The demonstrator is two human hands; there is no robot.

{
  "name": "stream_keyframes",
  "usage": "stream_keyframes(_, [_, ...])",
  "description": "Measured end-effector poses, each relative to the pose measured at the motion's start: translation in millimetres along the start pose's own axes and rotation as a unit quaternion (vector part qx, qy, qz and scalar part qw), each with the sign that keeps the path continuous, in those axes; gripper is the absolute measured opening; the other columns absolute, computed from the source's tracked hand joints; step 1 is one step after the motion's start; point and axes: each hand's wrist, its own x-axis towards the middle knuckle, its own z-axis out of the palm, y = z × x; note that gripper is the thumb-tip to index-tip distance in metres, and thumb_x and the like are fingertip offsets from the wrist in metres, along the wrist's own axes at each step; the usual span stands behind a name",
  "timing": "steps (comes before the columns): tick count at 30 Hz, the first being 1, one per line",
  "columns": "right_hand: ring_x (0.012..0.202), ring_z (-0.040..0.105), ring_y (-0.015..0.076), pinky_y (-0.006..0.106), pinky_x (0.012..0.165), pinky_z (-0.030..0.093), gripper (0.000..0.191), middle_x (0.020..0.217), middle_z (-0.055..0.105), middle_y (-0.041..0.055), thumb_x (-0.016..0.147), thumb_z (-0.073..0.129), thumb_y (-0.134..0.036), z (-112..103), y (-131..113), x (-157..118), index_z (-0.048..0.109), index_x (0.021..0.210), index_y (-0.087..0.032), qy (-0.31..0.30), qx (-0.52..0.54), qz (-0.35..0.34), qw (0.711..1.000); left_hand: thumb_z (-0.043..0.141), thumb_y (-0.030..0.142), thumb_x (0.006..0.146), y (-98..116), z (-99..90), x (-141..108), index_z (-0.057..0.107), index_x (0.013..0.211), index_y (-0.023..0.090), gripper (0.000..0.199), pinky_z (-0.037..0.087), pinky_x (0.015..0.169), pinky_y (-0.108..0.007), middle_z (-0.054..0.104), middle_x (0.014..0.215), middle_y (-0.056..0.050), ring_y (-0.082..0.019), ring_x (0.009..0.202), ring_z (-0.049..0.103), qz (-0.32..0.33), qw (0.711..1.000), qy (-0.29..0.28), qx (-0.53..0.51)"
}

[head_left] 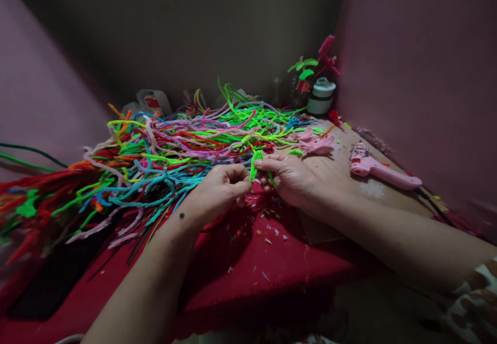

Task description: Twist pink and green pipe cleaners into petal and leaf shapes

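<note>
Between my two hands is a bright green pipe cleaner (254, 167), bent into a narrow leaf-like loop. My left hand (229, 182) pinches its lower end between thumb and fingers. My right hand (287, 175) grips its upper right side, thumb on top; a short green tail shows below those fingers. Just behind the hands spreads a large heap of pipe cleaners (202, 142) in green, pink, red, blue and orange. Pink petal-like pieces (312, 142) lie past my right hand.
A pink glue gun (384, 173) with a black cord rests on a brown board (341, 178) at right. Behind stand a lidded jar (321, 96) and a pink fuzzy flower (328, 56). A dark flat object (54, 276) lies front left on the red cloth (272, 276), which carries small scraps.
</note>
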Motion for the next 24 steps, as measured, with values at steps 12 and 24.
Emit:
stream_keyframes(12, [0.042, 0.042, 0.0070, 0.023, 0.041, 0.029, 0.021, 0.051, 0.048, -0.0050, 0.064, 0.068, -0.024, -3, -1, 0, 0.049, 0.057, -0.017, 0.013, -0.062, -0.032, 0.997, 0.063, 0.017, 0.070, -12, 1.5, 3, 0.051, 0.087, 0.018, 0.021, 0.042, 0.036, -0.018, 0.058, 0.052, 0.003, -0.011, 0.043, 0.053, -0.007, 0.964, -0.056, -0.260])
stream_keyframes(24, [0.042, 0.034, 0.0053, 0.023, 0.041, 0.024, 0.027, 0.047, 0.043, -0.0062, 0.070, 0.064, -0.034, 2, -16, -7, 0.050, 0.056, -0.015, 0.011, -0.229, -0.039, 0.973, 0.061, 0.024, 0.073, -4, 0.8, 1, 0.053, 0.066, 0.015, 0.014, 0.021, 0.032, -0.013, 0.049, 0.044, 0.006, -0.002, 0.033, 0.035, -0.012, 0.988, 0.048, -0.146])
